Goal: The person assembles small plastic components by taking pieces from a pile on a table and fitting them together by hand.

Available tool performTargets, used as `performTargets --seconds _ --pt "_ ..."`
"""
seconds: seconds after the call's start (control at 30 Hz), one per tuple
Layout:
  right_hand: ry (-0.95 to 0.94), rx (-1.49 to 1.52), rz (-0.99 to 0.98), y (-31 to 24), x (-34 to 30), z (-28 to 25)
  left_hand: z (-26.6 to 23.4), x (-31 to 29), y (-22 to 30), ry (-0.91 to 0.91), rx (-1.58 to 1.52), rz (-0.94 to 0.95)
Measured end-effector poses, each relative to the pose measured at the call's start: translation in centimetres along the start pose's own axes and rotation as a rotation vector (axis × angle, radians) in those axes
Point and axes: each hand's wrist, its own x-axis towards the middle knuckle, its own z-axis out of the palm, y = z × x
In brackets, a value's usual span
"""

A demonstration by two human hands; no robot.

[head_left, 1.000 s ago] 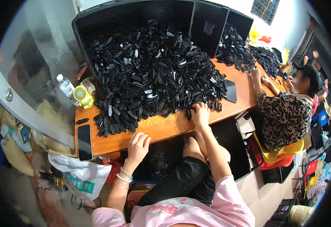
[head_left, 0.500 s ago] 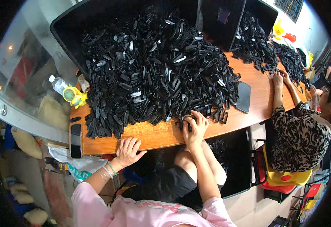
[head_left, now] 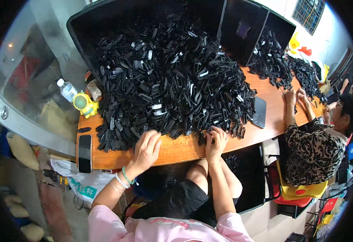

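Table (head_left: 176, 150): wooden, long axis left-right. Pile (head_left: 172, 80) of black clips, uncountable, pointing all ways, covers most of table. Two phones: one (head_left: 84, 153) at left edge, one (head_left: 259, 112) right of pile. Fan (head_left: 84, 105), bottle (head_left: 67, 90) at left. Left hand (head_left: 146, 149) spread, flat at pile edge. Right hand (head_left: 215, 139) curled, pinching clips (head_left: 204, 136) at pile's near edge.

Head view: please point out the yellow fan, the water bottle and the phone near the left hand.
yellow fan (head_left: 81, 102), head view, on its round grille.
water bottle (head_left: 67, 90), head view, on its clear body.
phone (head_left: 84, 147), head view, on its dark screen.
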Motion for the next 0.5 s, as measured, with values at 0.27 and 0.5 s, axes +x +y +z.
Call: performTargets --seconds 0.27,0.5 --pt "0.102 -0.047 -0.014 -1.1 0.6 -0.4 2.1 5.9 -4.4 -0.085 0.407 -0.028" --pt "0.162 -0.041 0.018 -1.4 0.3 0.0 1.4 5.2 -4.5 -0.103 0.430 0.121"
